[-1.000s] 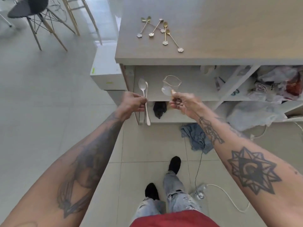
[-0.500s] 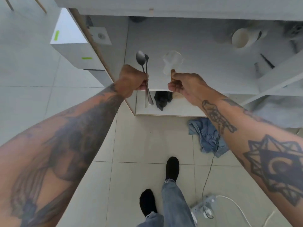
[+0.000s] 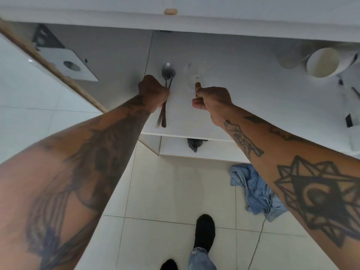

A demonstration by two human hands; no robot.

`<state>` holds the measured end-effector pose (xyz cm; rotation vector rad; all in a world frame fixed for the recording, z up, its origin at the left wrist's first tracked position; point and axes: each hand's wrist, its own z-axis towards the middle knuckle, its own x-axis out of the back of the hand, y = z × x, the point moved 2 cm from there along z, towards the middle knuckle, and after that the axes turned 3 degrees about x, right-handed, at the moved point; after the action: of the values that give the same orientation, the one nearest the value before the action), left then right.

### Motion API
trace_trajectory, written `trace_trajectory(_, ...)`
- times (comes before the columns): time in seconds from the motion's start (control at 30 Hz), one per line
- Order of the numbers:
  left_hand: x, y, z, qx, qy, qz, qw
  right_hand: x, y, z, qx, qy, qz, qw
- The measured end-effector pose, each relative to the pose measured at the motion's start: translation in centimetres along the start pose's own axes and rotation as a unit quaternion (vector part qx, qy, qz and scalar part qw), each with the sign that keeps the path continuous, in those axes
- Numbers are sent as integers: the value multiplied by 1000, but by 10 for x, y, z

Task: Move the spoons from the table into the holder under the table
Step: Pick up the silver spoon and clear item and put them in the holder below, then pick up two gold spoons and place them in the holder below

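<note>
My left hand [image 3: 153, 92] is closed around two metal spoons [image 3: 168, 72], bowls up and handles sticking out below the fist. My right hand [image 3: 211, 99] grips the wooden handle of a third spoon [image 3: 197, 85], whose pale bowl reaches up into a clear glass holder [image 3: 196, 72]. The holder stands on the white shelf [image 3: 253, 106] under the table and looks faint and blurred. Both hands are over the shelf, the left one just left of the holder.
A white cup [image 3: 323, 62] lies on its side at the shelf's right end. The table's underside [image 3: 175, 18] runs along the top. A blue cloth [image 3: 257, 191], a cable [image 3: 259, 240] and my black shoes [image 3: 204, 232] are on the tiled floor.
The view has dropped below the tabletop, and the small spoons on it are out of sight. Both hands moved forward over the shelf, and the right hand's spoon now reaches the glass holder.
</note>
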<state>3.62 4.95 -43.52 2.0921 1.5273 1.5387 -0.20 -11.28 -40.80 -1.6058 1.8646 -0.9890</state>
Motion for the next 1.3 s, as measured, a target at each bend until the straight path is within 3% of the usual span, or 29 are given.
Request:
trace_trajectory(0.23, -1, -7, 8, -7, 15, -12, 1000, 2, 0, 2, 37, -27, -34, 998)
trace_trajectory(0.37, 5, -9, -6, -50, 54, 63, 995, 1, -6, -8, 37, -3, -44, 998)
trace_trajectory(0.63, 41, -9, -94, -63, 24, 166, 984, 37, -21, -80, 33, 48, -35, 998)
trace_trajectory(0.7, 62, -7, -134, -65, -10, 189, 980, 53, -32, -119, 37, 61, -30, 997)
trace_trajectory(0.8, 103, -8, -187, -59, -40, 122, 990, 79, -51, -184, 42, 74, -59, 995)
trace_trajectory(1.07, 252, 4, -316, -72, 9, 62, 995, 149, -112, -332, 107, 118, -38, 986)
trace_trajectory(1.3, 344, 73, -343, -131, 79, 49, 987, 181, -199, -373, 160, 130, -39, 978)
